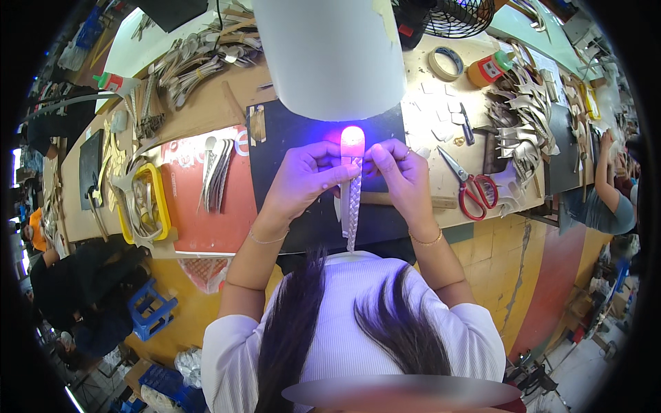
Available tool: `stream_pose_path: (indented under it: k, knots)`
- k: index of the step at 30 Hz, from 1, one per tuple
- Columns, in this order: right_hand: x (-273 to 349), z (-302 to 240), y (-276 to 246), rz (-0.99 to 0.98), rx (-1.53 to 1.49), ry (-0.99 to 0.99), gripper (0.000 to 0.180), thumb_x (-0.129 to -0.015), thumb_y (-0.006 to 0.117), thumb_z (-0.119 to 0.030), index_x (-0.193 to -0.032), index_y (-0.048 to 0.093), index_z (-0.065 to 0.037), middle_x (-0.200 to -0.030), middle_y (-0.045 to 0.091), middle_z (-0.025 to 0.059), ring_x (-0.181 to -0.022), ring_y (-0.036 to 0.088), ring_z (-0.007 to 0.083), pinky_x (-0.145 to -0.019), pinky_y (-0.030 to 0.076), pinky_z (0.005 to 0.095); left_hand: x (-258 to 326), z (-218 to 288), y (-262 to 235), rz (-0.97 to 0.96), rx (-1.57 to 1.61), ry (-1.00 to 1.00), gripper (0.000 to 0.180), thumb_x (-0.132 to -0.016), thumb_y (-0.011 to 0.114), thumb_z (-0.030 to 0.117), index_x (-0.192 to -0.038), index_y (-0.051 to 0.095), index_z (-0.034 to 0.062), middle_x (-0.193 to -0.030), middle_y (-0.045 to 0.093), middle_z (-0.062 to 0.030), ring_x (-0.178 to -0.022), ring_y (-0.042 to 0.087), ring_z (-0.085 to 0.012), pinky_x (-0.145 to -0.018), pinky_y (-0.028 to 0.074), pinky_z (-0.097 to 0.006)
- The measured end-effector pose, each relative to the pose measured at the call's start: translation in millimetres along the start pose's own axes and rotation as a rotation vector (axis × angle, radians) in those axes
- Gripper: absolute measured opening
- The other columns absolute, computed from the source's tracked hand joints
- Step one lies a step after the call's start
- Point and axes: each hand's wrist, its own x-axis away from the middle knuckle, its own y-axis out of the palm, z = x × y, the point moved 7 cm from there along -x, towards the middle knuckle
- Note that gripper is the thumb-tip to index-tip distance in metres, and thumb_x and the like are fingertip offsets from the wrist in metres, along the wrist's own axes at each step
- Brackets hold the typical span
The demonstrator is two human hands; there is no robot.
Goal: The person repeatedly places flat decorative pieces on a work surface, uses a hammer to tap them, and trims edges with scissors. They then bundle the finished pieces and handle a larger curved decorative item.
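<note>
Under the white lamp-like cylinder [330,55], I hold up a pale strap [354,206] with a braided length and a rounded upper end. That end glows pink and red in the light, which washes out its detail. My left hand [303,175] pinches the strap just below the rounded part, thumb across its front. At its right edge, the thumb and fingers of my right hand [401,168] are closed together by the strap; whether they grip its edge or something small is hard to see. The strap's lower end hangs toward my chest, above a black mat [275,158].
Red-handled scissors [471,189], a knife [467,125] and a tape roll [446,64] lie to the right, near heaped pale straps [520,131]. Leftward are a red board [200,199] with several straps and a yellow basket [165,213]. A fan [458,17] stands behind; co-workers sit at both sides.
</note>
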Motion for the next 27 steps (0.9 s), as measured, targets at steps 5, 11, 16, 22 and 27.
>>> stream_pose_path:
  k: [5, 11, 16, 22, 27]
  knots:
    - [-3.1, -3.0, 3.1, -0.017, -0.067, 0.022, 0.019, -0.097, 0.063, -0.018, -0.092, 0.065, 0.000, -0.081, 0.064, 0.0018, -0.072, 0.059, 0.0064, -0.065, 0.050, 0.0217, 7.0, 4.6, 4.1, 0.018, 0.008, 0.023, 0.025, -0.084, 0.074, 0.005, -0.106, 0.065, -0.0027, -0.087, 0.070, -0.0083, -0.071, 0.067, -0.0141, -0.057, 0.053, -0.025]
    - [-3.4, -4.8, 6.1, -0.030, -0.085, 0.058, 0.015, -0.094, 0.066, -0.016, -0.092, 0.064, 0.000, -0.079, 0.064, 0.0007, -0.070, 0.059, 0.0056, -0.064, 0.050, 0.0205, 11.4, 8.1, 4.7, 0.014, 0.066, 0.041, 0.029, -0.093, 0.067, 0.021, -0.109, 0.066, -0.0033, -0.090, 0.069, -0.0075, -0.077, 0.067, -0.0123, -0.060, 0.058, -0.025]
    - [-3.7, 0.3, 6.9, -0.010, -0.071, 0.093, 0.015, -0.094, 0.067, -0.015, -0.091, 0.064, 0.000, -0.078, 0.064, -0.0006, -0.069, 0.056, 0.0038, -0.063, 0.047, 0.0198, 11.7, 6.9, 3.4, 0.028, 0.038, 0.086, 0.027, -0.098, 0.060, 0.023, -0.105, 0.066, -0.0020, -0.088, 0.069, -0.0064, -0.074, 0.067, -0.0118, -0.059, 0.055, -0.023]
    - [-2.3, 13.4, 15.6, -0.052, -0.025, 0.077, 0.012, -0.094, 0.065, -0.011, -0.094, 0.064, 0.000, -0.080, 0.064, 0.0012, -0.069, 0.057, 0.0053, -0.064, 0.047, 0.0200, 15.9, -8.7, -30.0, 0.051, 0.006, 0.022, 0.023, -0.096, 0.063, 0.023, -0.099, 0.068, 0.0013, -0.085, 0.069, -0.0036, -0.070, 0.065, -0.0098, -0.060, 0.051, -0.022]
    - [-7.9, 27.0, 0.3, -0.060, 0.009, 0.095, 0.012, -0.095, 0.064, -0.011, -0.098, 0.064, 0.001, -0.082, 0.064, 0.0034, -0.069, 0.058, 0.0075, -0.065, 0.047, 0.0208, 67.3, 21.9, -164.5, 0.410, -0.173, 0.100, 0.023, -0.093, 0.066, 0.020, -0.103, 0.068, 0.0000, -0.081, 0.067, -0.0016, -0.069, 0.062, -0.0077, -0.062, 0.051, -0.022]
